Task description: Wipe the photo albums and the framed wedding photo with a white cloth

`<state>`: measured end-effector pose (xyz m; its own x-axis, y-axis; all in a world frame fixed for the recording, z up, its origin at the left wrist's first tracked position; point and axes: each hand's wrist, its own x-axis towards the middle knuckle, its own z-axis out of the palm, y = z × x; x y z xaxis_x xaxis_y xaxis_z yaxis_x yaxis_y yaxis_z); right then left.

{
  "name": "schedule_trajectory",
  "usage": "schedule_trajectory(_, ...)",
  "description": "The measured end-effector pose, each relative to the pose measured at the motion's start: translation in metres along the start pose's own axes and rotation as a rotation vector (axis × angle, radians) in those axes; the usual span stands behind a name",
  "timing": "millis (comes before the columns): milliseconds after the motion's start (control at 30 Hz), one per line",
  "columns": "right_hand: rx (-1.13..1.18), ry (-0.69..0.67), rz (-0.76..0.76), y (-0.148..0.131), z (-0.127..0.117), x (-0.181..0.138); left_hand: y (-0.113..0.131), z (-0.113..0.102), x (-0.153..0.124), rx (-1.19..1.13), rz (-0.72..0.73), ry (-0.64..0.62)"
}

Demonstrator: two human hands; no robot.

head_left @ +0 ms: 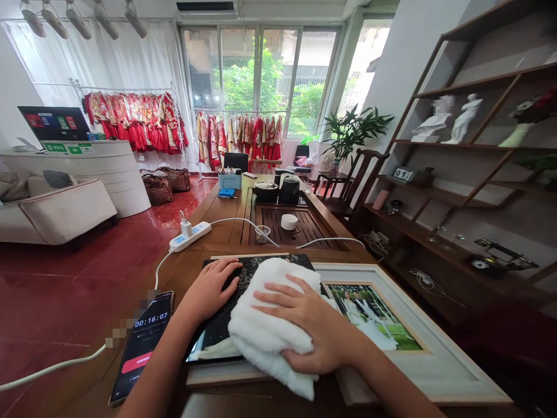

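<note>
Nearest to me: my right hand (311,328), flat on a folded white towel (270,325), fingers (278,299) spread apart and pressed onto the cloth, thumb tucked under its lower edge. Towel lies on a dark glossy photo panel (220,331), covering its right part and overlapping the edge toward the neighbouring frame. My left hand (211,290) rests palm-down on the upper left of the same panel, fingers loosely apart, gripping nothing. Panel sits on a pale backing board at the near edge of the wooden desk (226,229). Just right of it, touching or nearly so, a large white-framed photograph (374,322) lies flat, showing two figures on green ground. Left of the panel, a phone (143,345) lies face up with a timer reading 00:16:07 and a red bar beneath. White cable runs off the desk's left side to a power strip (190,236) further up the desk. Beyond: built-in tea tray with a white cup (289,221), a small glass (261,234), two dark kettles (278,190). Background: racks of red garments (134,119), sofa (52,212) left, wooden shelving (470,174) right.
</note>
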<state>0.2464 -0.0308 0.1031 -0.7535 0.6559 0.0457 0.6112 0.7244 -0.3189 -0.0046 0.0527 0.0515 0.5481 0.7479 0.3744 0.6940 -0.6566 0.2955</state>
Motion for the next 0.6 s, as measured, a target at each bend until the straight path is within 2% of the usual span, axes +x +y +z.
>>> schedule_trajectory(200, -0.139, 0.201, 0.242, 0.044, -0.003, -0.015, 0.001, -0.002, -0.001, -0.01, 0.006, 0.005)
schedule_trajectory(333, -0.202, 0.271, 0.328, 0.061, -0.002, -0.022, 0.0, -0.003, -0.002, -0.015, 0.003, 0.015)
schedule_trajectory(467, -0.193, 0.219, 0.273, 0.042, 0.0, -0.014, -0.001, -0.002, -0.002, -0.01, -0.002, 0.013)
schedule_trajectory(600, -0.079, 0.053, 0.079, 0.006, 0.0, -0.001, -0.002, 0.0, -0.002, -0.01, -0.008, 0.006)
